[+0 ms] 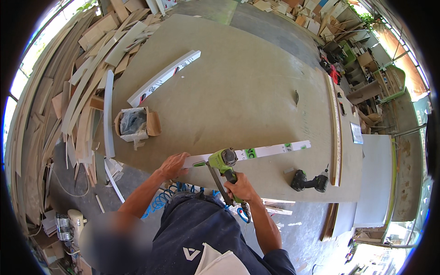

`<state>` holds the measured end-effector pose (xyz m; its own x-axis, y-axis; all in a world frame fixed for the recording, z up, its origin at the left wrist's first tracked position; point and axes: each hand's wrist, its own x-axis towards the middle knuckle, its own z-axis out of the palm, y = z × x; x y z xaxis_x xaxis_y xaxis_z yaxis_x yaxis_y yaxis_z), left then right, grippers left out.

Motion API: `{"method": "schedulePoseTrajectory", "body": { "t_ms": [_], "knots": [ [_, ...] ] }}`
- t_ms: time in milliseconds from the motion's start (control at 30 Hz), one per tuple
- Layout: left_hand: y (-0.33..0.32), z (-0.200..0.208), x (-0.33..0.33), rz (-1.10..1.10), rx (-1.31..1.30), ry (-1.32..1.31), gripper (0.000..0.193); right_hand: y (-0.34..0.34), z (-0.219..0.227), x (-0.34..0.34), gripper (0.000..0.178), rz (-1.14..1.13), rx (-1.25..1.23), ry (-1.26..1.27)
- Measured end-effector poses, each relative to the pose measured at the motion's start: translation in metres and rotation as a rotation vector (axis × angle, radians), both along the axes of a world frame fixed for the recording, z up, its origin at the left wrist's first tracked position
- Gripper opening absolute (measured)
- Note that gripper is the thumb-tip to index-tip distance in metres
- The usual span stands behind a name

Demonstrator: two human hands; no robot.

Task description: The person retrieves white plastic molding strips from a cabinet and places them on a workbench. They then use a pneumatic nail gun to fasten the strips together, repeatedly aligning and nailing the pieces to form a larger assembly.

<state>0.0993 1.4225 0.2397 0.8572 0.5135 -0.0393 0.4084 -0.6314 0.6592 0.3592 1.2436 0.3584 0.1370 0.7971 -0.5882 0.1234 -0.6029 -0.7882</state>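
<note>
Starting at the far left, a heap of offcut boards leans along the wall, and a small open cardboard box with plastic wrapping in it sits near the bench's left edge. Beyond it a long white strip lies loose on the big grey bench. Nearer the person, the left hand rests flat on the left end of another long white strip, fingers spread and pressing it down against the bench's near edge. Just to the right, the right hand has its fingers wrapped tight round the grip of a lime-green pneumatic nail gun, whose nose sits on the strip close to the left hand. A coiled blue air hose hangs below the bench. Farther right, a dark cordless drill lies on its side on the bench, well apart from both hands.

As a judgement, the fastening looks barely begun: the gun is at the strip's left end and the whole length to the right seems untouched. Whether any nails are already in cannot be made out. The gun's tip is hidden under its own body, and the right fingertips are out of sight behind the handle.
</note>
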Motion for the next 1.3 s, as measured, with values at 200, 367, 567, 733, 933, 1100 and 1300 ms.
{"method": "schedulePoseTrajectory", "body": {
  "t_ms": [200, 367, 567, 733, 933, 1100, 1300],
  "knots": [
    [-0.001, -0.003, 0.0, 0.011, -0.019, 0.007, 0.051, 0.002, 0.001, 0.0, 0.029, 0.013, -0.004, -0.028],
    [0.001, -0.008, -0.005, 0.036, -0.082, -0.06, 0.05, 0.005, 0.003, -0.002, 0.029, 0.04, -0.009, -0.043],
    [-0.013, -0.013, -0.027, 0.155, -0.127, -0.218, 0.054, 0.007, 0.005, -0.01, 0.032, 0.079, -0.005, 0.002],
    [-0.022, -0.006, -0.029, 0.203, -0.126, -0.236, 0.053, 0.025, 0.013, -0.032, 0.024, 0.118, 0.026, 0.032],
    [-0.028, -0.029, -0.03, 0.258, -0.133, -0.384, 0.06, 0.041, 0.012, -0.045, 0.035, 0.25, 0.002, 0.018],
    [-0.031, -0.027, -0.029, 0.283, -0.177, -0.363, 0.056, 0.043, 0.015, -0.049, 0.034, 0.255, -0.008, 0.019],
    [-0.031, -0.021, -0.027, 0.276, -0.104, -0.367, 0.054, 0.043, 0.015, -0.049, 0.032, 0.275, -0.053, 0.0]
  ]
}}
